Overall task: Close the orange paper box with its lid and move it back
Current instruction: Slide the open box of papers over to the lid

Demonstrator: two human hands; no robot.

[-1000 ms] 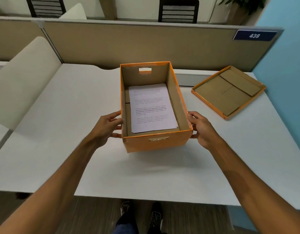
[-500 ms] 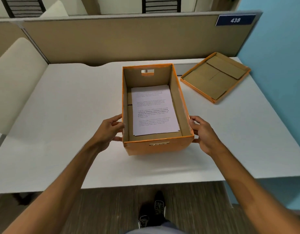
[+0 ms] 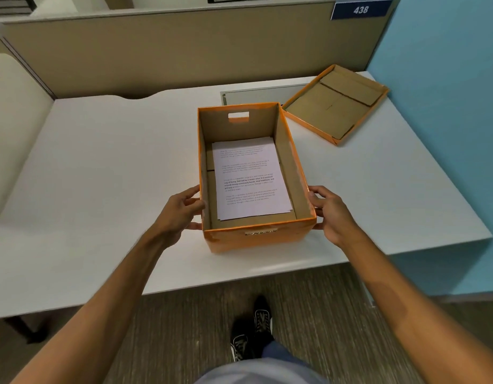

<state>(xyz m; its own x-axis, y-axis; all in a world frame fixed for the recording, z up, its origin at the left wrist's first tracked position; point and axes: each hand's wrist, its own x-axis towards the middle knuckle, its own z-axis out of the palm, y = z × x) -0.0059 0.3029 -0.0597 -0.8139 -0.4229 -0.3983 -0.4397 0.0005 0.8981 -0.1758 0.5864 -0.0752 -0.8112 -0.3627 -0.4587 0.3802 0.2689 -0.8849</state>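
The orange paper box stands open on the white desk, near its front edge. A stack of printed sheets lies on the box floor. My left hand presses against the box's left wall near the front corner. My right hand holds the right wall at the opposite corner. The orange lid lies upside down at the back right of the desk, brown inside facing up, apart from the box.
A beige partition runs along the back of the desk, with a blue sign reading 438. A blue wall closes the right side. A grey cable flap sits behind the box. My shoes show on the floor.
Both hands stay on the box's sides. The view has tilted down and drawn back, so the desk's front edge and the floor show more.
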